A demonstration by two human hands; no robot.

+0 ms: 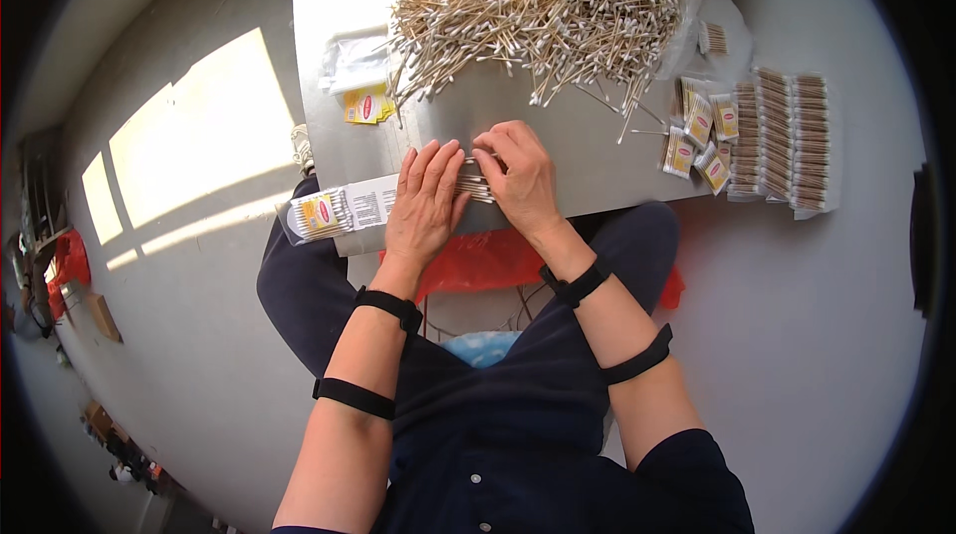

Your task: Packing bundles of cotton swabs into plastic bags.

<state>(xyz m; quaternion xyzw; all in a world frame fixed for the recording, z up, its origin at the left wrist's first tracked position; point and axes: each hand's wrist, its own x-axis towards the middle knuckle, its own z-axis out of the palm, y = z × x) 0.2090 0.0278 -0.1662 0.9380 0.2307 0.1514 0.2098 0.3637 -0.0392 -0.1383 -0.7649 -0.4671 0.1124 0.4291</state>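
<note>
My left hand (426,201) lies flat with its fingers stretched out over a long clear pack with a white printed card (368,204). At the pack's left end sits a small packet of cotton swabs (321,213) with a yellow label. A few loose cotton swabs (478,186) lie side by side between my two hands, near my left thumb. My right hand (520,181) has its fingers curled around the swabs' right ends. The fingertips partly hide what they grip.
A large heap of loose cotton swabs (528,6) covers the table's far side. Filled swab packs (782,141) and small labelled packets (697,131) lie at the right. Clear bags (356,61) and yellow labels (368,105) lie at the left. The table's near edge (588,206) runs close below my hands.
</note>
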